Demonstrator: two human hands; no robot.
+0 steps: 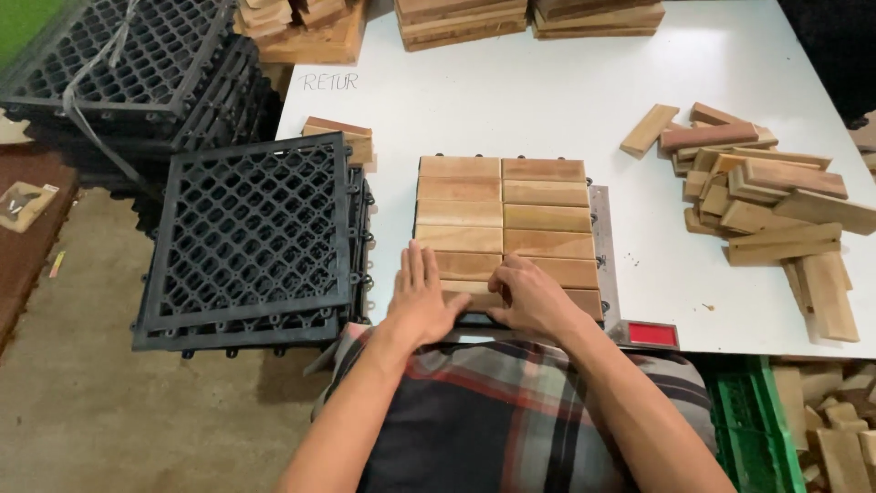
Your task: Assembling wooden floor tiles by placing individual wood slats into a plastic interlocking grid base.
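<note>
Plaid shirt [511, 411] fills the near edge, both forearms reaching out over it. Left hand [422, 297] lies flat, fingers spread, palm down on the near-left slats of the wooden deck tile [504, 219]; nothing clasped. Right hand [529, 294] beside it, fingers curled, pressing the nearest wood slat [470, 297] at the tile's near edge, not closed around it. Tile sits mid-table on the white table [547, 100], near edge. Stack of black plastic grid bases [251, 237] just left of it. Loose pile of wood slats [776, 201] well to the right. Red block [651, 333] near right wrist.
</note>
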